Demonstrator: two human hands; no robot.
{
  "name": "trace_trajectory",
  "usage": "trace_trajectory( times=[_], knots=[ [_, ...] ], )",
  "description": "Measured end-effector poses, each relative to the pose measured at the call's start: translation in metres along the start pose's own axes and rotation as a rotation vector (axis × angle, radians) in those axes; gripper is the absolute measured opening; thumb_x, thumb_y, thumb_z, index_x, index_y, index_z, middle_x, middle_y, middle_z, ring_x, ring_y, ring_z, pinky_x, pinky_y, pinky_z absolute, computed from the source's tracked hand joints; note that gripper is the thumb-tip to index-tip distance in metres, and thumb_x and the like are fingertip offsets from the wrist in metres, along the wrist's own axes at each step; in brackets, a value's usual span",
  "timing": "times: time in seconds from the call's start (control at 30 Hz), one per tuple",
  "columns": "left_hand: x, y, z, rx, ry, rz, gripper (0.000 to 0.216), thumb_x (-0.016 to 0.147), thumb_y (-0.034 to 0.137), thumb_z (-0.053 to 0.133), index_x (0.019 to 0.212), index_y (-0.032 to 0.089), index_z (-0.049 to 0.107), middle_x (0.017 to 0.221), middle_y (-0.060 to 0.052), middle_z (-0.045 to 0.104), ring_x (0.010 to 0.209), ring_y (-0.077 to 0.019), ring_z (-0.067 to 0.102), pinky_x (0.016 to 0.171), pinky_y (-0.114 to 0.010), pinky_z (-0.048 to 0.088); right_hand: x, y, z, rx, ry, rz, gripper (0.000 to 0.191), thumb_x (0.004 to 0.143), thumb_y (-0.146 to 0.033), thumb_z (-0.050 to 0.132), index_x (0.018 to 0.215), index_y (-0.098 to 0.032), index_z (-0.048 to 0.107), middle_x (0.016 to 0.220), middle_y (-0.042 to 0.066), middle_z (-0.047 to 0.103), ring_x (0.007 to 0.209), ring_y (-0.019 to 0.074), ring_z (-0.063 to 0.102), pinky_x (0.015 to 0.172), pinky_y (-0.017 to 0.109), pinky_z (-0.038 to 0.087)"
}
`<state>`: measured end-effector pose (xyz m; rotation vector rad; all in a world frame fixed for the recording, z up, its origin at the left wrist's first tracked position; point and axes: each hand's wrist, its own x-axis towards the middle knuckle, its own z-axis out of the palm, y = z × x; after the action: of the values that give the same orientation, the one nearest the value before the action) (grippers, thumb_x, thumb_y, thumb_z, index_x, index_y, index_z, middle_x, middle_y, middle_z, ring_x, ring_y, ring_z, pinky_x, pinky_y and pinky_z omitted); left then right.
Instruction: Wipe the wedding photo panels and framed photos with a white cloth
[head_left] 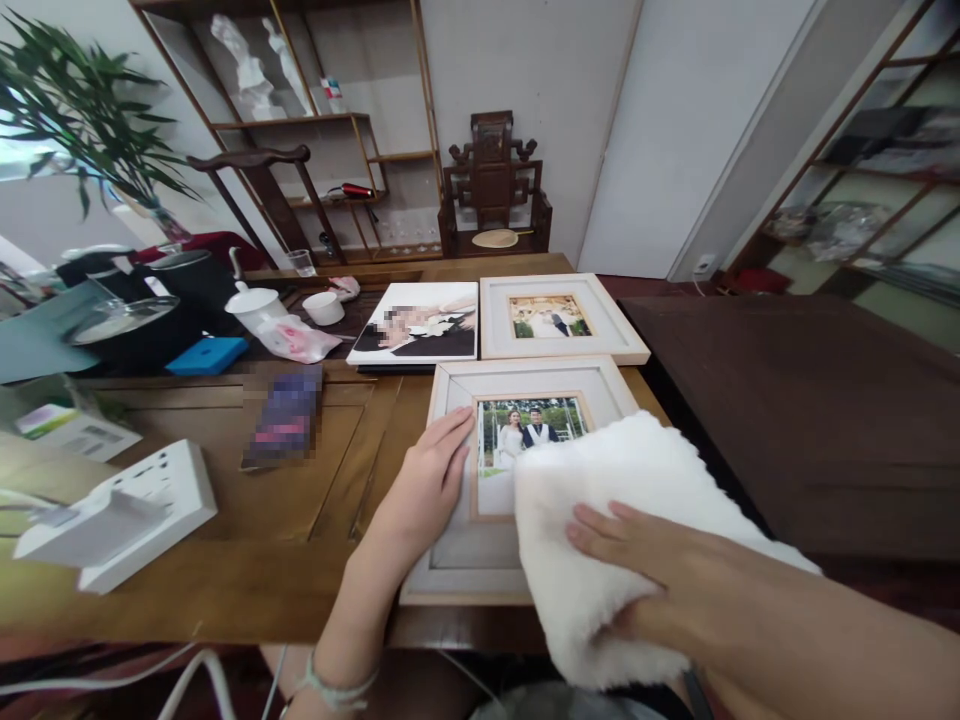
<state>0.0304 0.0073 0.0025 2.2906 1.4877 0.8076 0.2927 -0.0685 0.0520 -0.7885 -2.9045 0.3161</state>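
Observation:
A light wooden picture frame (442, 480) lies near the table's front edge, with a wedding photo (491, 440) of two people in its middle. My left hand (429, 480) lies flat along the frame's left side, fingers stretched out toward the photo's edge. My right hand (637, 560) holds a fluffy white cloth (622, 460) pressed over the frame's right half. Part of the thumb is tucked into a fold of the cloth. The cloth hides the right part of the photo and the lower right corner of the frame.
Behind it lie a second framed photo (615, 325) and a white-edged photo panel (442, 300). To the left are a white power strip (169, 500), a blurred-out dark item (285, 415), a blue box (208, 355), a white cup (324, 308) and a lidded pot (127, 330).

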Motion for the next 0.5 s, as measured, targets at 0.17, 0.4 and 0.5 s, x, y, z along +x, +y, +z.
trace_trajectory(
  times=[0.17, 0.4, 0.5],
  knots=[
    [0.0, -0.001, -0.001, 0.0, 0.008, 0.031, 0.04, 0.094, 0.021, 0.038, 0.126, 0.009, 0.056, 0.136, -0.015, 0.055, 0.129, -0.0226, 0.049, 0.111, -0.041, 0.037, 0.025, 0.028, 0.003, -0.007, 0.059, 0.071, 0.064, 0.061, 0.006, 0.044, 0.113, -0.025, 0.066, 0.146, 0.008, 0.041, 0.134, 0.0258, 0.036, 0.11, 0.049, 0.031],
    [-0.001, 0.0, -0.003, -0.005, -0.004, 0.005, 0.039, 0.093, 0.02, 0.038, 0.127, 0.01, 0.056, 0.137, -0.014, 0.053, 0.129, -0.0228, 0.048, 0.11, -0.042, 0.039, 0.066, 0.09, 0.0, -0.344, 0.212, 0.178, 0.063, 0.065, 0.01, 0.044, 0.121, -0.013, 0.061, 0.144, 0.022, 0.039, 0.135, 0.0378, 0.029, 0.106, 0.059, 0.028],
    [-0.001, 0.0, -0.003, -0.01, 0.005, 0.01, 0.038, 0.093, 0.02, 0.039, 0.126, 0.012, 0.057, 0.137, -0.013, 0.054, 0.129, -0.0225, 0.049, 0.109, -0.043, 0.039, 0.075, 0.093, -0.004, -0.364, 0.109, 0.194, 0.065, 0.065, 0.009, 0.044, 0.124, -0.014, 0.059, 0.143, 0.02, 0.042, 0.134, 0.0397, 0.03, 0.104, 0.061, 0.029]
  ],
)
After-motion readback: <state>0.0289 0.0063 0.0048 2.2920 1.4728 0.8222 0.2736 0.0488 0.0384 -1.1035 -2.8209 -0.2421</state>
